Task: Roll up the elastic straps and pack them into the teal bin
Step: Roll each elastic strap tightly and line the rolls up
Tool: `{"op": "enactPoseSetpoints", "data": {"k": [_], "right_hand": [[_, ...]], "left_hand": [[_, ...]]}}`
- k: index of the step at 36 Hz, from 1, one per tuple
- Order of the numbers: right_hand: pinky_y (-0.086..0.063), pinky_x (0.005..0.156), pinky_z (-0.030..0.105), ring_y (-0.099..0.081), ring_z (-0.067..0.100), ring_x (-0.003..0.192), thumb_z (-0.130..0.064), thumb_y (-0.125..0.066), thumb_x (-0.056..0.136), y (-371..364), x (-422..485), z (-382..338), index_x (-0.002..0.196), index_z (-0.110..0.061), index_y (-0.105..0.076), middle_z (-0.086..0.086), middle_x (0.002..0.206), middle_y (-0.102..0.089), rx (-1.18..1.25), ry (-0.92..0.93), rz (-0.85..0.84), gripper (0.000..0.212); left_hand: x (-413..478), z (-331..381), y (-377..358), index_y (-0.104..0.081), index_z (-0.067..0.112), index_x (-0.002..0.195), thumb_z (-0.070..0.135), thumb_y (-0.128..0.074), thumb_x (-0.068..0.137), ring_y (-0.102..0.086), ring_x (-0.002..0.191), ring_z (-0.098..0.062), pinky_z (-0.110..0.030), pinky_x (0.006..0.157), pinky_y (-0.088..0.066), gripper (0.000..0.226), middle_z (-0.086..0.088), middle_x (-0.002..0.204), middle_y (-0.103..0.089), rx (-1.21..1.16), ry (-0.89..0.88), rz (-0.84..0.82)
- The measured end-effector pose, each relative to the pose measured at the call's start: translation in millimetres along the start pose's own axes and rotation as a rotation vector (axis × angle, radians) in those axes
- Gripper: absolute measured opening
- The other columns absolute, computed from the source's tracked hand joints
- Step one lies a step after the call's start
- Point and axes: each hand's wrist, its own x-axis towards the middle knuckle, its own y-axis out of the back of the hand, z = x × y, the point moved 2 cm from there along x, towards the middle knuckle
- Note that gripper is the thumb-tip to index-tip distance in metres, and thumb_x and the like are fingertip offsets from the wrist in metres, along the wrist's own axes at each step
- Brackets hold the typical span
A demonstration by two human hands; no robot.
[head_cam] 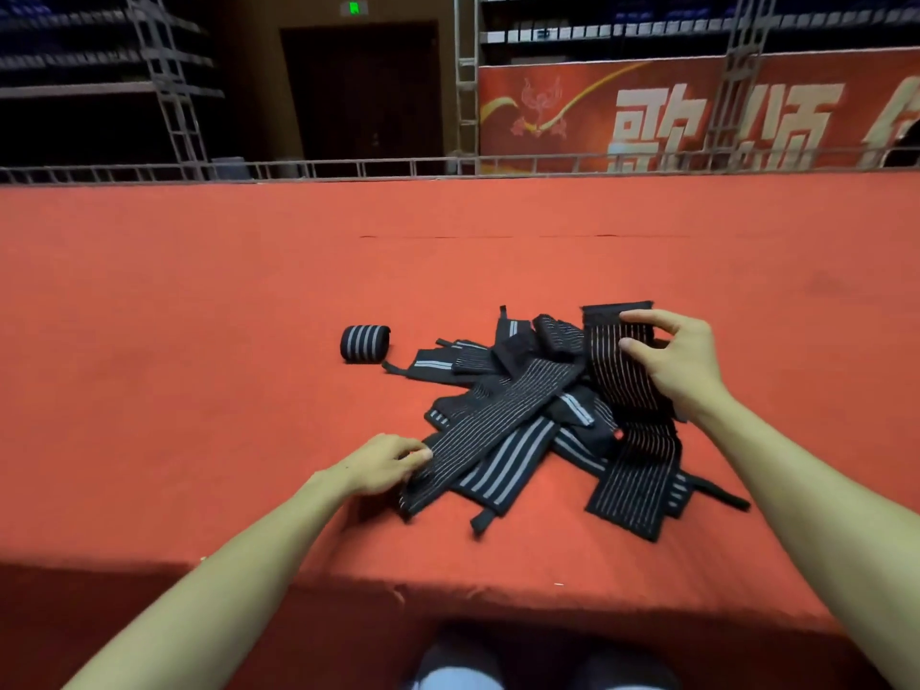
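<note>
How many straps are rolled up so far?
1: the rolled strap lies on the red cloth, left of the loose pile. The pile could hide another.

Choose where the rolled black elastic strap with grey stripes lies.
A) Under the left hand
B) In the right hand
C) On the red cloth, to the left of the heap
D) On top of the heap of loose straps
C: the rolled black elastic strap with grey stripes rests on the red cloth, left of the heap of loose black straps. The left hand and the right hand each hold a loose strap instead.
</note>
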Motion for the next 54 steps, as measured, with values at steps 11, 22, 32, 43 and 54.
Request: {"op": "enactPoseSetpoints", "data": {"k": [11, 22, 32, 43, 54], "right_hand": [[-0.048, 0.102, 0.036, -0.062, 0.013, 0.106, -0.002, -0.076, 0.082, 5, 6, 12, 0.107, -0.014, -0.075, 0.000, 0.106, -0.071, 0.013, -0.026, 0.011, 0.028], [-0.050, 0.099, 0.048, -0.068, 0.017, 0.105, -0.001, -0.077, 0.079, 21, 19, 57, 0.101, -0.023, -0.075, -0.005, 0.104, -0.073, 0.047, -0.066, 0.062, 0.031], [-0.051, 0.098, 0.049, -0.068, 0.017, 0.105, -0.001, -0.077, 0.080, 23, 19, 83, 0.098, -0.032, -0.073, -0.008, 0.103, -0.073, 0.094, -0.111, 0.061, 0.036], [-0.050, 0.100, 0.047, -0.066, 0.015, 0.107, -0.001, -0.076, 0.080, 21, 17, 90, 0.099, -0.028, -0.075, -0.009, 0.104, -0.072, 0.115, -0.147, 0.057, 0.033], [-0.048, 0.104, 0.045, -0.064, 0.013, 0.110, 0.000, -0.076, 0.080, 22, 10, 69, 0.094, -0.032, -0.072, -0.008, 0.103, -0.072, 0.144, -0.121, 0.059, 0.035]], "left_hand": [[47, 76, 28, -0.074, 0.014, 0.100, 0.037, -0.064, 0.093, -0.065, 0.102, -0.023, -0.031, 0.090, -0.049, 0.026, -0.007, 0.104, -0.073, 0.120, -0.075, -0.035], [139, 181, 7, -0.055, 0.015, 0.132, 0.035, -0.057, 0.097, -0.053, 0.122, -0.030, -0.038, 0.102, -0.041, 0.040, -0.014, 0.132, -0.057, -0.036, -0.127, 0.043], [172, 183, -12, -0.058, 0.017, 0.118, 0.033, -0.052, 0.100, -0.055, 0.112, -0.030, -0.043, 0.100, -0.042, 0.024, -0.008, 0.117, -0.064, -0.084, -0.026, 0.116], [160, 175, -10, -0.063, 0.015, 0.101, 0.017, -0.073, 0.089, -0.049, 0.077, -0.016, -0.027, 0.066, -0.039, 0.016, -0.003, 0.087, -0.053, -0.381, 0.067, 0.101], [121, 167, 0, -0.057, 0.012, 0.126, -0.003, -0.061, 0.093, -0.060, 0.059, -0.003, -0.020, 0.051, -0.051, 0.036, -0.003, 0.085, -0.062, -0.597, 0.146, -0.167]]}}
